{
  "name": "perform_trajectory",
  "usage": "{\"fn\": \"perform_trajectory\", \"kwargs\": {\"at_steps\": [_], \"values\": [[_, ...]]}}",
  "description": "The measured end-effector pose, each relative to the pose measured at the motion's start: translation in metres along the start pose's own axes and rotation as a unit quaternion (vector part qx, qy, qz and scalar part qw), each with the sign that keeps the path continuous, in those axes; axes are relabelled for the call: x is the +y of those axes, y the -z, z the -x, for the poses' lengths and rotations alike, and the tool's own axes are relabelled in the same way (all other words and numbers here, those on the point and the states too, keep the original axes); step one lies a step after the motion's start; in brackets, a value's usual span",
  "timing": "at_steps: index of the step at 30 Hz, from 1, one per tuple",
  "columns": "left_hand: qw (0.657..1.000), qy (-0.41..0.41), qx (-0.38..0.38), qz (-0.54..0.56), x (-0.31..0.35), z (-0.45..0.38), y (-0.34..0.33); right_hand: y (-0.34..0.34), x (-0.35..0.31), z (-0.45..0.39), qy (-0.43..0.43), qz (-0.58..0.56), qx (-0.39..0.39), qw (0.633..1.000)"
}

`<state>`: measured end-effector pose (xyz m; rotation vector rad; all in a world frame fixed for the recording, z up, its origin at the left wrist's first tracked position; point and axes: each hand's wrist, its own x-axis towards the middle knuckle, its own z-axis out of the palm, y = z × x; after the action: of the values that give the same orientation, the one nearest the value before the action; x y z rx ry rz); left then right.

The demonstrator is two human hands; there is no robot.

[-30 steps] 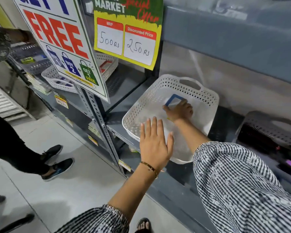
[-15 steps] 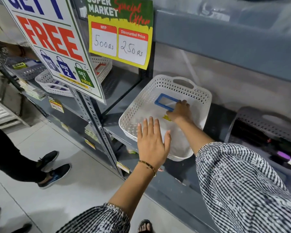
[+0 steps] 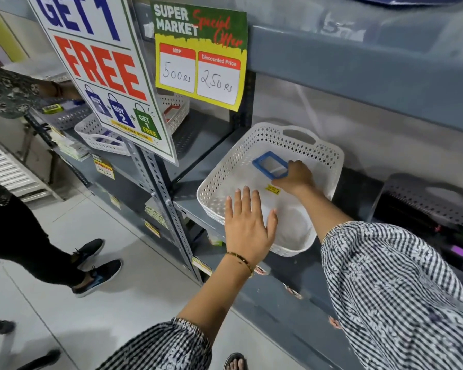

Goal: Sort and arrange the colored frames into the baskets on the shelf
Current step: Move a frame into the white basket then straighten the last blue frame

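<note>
The right hand grips the blue frame inside the white basket. The left hand is flat, fingers spread.

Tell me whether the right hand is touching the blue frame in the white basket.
Touching. The head view shows the right hand with its fingers overlapping the near corner of the blue frame, which lies in the white basket.
</note>
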<state>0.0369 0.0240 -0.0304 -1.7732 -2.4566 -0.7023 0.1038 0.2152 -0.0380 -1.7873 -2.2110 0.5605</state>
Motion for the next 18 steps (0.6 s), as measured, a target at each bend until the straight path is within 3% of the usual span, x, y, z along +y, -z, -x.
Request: {"fn": "perform_trajectory", "kwargs": {"at_steps": [10,18], "values": [[0.999,-0.052,0.003,0.002,0.031,0.011,0.009,0.069,0.013,0.078,0.019,-0.118,0.161,0.98],[0.97,-0.215,-0.027,0.112,0.171,0.076,-0.003,0.159,0.142,0.195,-0.11,-0.128,0.29,0.942]]}}
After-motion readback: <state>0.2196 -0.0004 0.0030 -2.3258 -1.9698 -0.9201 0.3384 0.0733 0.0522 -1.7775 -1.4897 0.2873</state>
